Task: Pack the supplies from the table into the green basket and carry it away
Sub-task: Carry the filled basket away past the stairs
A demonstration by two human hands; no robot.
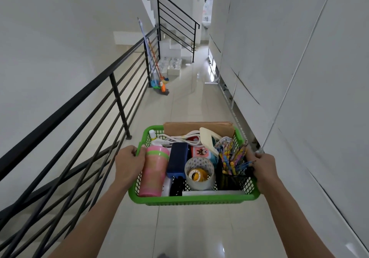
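The green basket [191, 199] hangs in front of me above the tiled floor, full of supplies. My left hand [129, 163] grips its left rim and my right hand [262, 168] grips its right rim. Inside lie a pink and green bottle [153, 172], a dark blue eraser block [177, 163], a clear tape roll [199, 173] with a yellow roll inside it, a black cup of coloured pencils [232, 165], a white cable [179, 139], a cream plastic piece [208, 141] and brown cardboard [197, 127] at the far side.
I stand in a narrow tiled corridor. A black metal railing [111, 90] runs along the left over a stairwell. A white wall [299, 78] closes the right. Brooms and a mop [159, 82] lean at the railing's end, white boxes [171, 66] and stairs [177, 44] lie beyond.
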